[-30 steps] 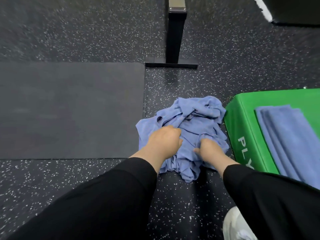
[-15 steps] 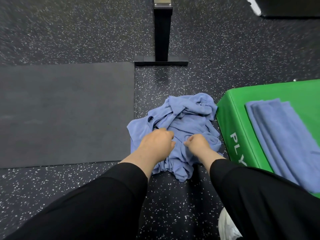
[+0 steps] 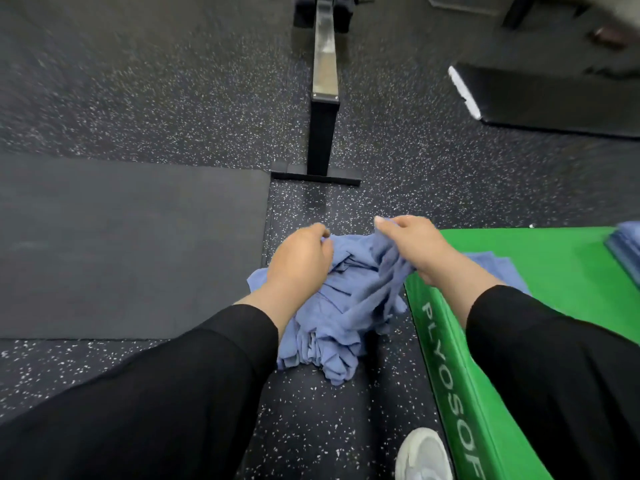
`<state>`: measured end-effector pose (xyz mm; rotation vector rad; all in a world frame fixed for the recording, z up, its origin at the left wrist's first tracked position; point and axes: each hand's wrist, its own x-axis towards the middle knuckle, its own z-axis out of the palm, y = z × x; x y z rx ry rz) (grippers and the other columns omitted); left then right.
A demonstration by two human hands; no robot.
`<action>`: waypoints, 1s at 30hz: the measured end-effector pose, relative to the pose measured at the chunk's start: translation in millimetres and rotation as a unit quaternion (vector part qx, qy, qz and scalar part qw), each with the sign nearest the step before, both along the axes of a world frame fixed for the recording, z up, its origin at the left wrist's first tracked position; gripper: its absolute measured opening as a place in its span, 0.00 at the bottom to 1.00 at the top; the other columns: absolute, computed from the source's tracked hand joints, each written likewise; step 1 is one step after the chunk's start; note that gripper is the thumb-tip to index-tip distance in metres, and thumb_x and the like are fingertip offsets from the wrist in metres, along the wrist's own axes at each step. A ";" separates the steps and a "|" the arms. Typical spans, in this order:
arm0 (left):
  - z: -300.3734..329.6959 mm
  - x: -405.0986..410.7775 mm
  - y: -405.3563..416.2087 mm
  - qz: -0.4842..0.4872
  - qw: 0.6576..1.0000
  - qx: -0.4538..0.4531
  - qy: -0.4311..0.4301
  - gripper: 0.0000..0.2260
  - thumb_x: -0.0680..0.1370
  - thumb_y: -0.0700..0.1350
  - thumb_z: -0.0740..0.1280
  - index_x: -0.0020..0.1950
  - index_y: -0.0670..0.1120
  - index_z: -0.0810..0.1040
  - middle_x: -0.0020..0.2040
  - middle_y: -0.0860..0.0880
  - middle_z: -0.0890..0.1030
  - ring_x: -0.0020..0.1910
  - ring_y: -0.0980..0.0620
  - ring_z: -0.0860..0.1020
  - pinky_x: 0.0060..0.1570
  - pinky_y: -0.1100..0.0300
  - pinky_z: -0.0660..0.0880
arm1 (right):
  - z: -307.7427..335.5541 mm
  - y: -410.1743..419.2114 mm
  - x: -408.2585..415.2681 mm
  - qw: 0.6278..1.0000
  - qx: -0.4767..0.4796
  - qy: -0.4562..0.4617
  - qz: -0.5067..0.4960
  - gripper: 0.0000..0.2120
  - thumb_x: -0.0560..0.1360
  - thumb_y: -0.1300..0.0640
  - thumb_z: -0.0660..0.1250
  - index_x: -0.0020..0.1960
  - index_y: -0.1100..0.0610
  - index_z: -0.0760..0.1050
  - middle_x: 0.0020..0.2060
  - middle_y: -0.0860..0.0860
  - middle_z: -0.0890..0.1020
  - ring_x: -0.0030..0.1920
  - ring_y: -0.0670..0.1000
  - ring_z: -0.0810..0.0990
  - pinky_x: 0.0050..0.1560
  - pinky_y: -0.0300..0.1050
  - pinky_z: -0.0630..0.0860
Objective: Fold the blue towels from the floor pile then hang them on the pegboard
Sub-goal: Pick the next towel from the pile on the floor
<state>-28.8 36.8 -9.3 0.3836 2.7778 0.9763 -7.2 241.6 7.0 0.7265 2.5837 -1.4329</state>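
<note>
A crumpled pile of blue towels (image 3: 332, 327) lies on the speckled black floor in front of me. My left hand (image 3: 299, 259) grips the top of the pile on its left side. My right hand (image 3: 414, 242) pinches a fold of one towel and holds it raised above the pile, over the edge of the green box (image 3: 554, 268). A folded blue towel (image 3: 623, 244) lies on the box at the far right edge of the frame, and another blue towel (image 3: 498, 266) shows just behind my right forearm. No pegboard is in view.
A dark rubber mat (image 3: 131, 251) covers the floor on the left. A black post with a metal rail (image 3: 323, 133) stands on a flat foot straight ahead. A black padded block (image 3: 554, 98) sits at the upper right. My white shoe (image 3: 422, 455) is near the box's front.
Both hands have risen from the pile. My right hand has pulled a towel fold up and to the right, towards the green box. The view has tilted up.
</note>
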 end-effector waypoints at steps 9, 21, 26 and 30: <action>147.5 48.8 -23.6 -0.013 0.983 0.182 0.014 0.14 0.83 0.47 0.63 0.68 0.50 0.76 0.49 0.58 0.79 0.48 0.55 0.78 0.48 0.62 0.71 | 171.4 -46.9 64.4 0.947 0.143 0.243 0.151 0.12 0.83 0.53 0.63 0.44 0.57 0.77 0.38 0.52 0.80 0.39 0.46 0.73 0.45 0.45 0.70; 172.2 95.5 -67.0 -0.147 0.960 0.203 -0.126 0.12 0.77 0.54 0.69 0.50 0.46 0.79 0.42 0.53 0.78 0.42 0.54 0.73 0.48 0.53 0.69 | 186.6 -72.7 116.0 0.941 0.105 0.222 0.233 0.05 0.81 0.55 0.66 0.48 0.50 0.80 0.41 0.48 0.84 0.45 0.48 0.79 0.51 0.46 0.73; 173.4 72.7 -69.1 -0.125 0.980 0.125 -0.094 0.11 0.78 0.51 0.70 0.46 0.43 0.78 0.39 0.46 0.78 0.38 0.53 0.71 0.43 0.55 0.69 | 183.4 -56.2 97.6 0.940 0.160 0.248 0.173 0.06 0.80 0.55 0.68 0.45 0.49 0.80 0.39 0.47 0.82 0.41 0.45 0.75 0.43 0.32 0.68; 175.2 59.4 -70.9 -0.087 0.987 0.086 -0.109 0.09 0.79 0.45 0.66 0.45 0.39 0.77 0.37 0.48 0.72 0.35 0.52 0.66 0.36 0.59 0.64 | 186.7 -46.3 88.5 0.937 0.172 0.294 0.077 0.04 0.78 0.55 0.69 0.45 0.50 0.80 0.38 0.43 0.82 0.40 0.43 0.75 0.40 0.29 0.66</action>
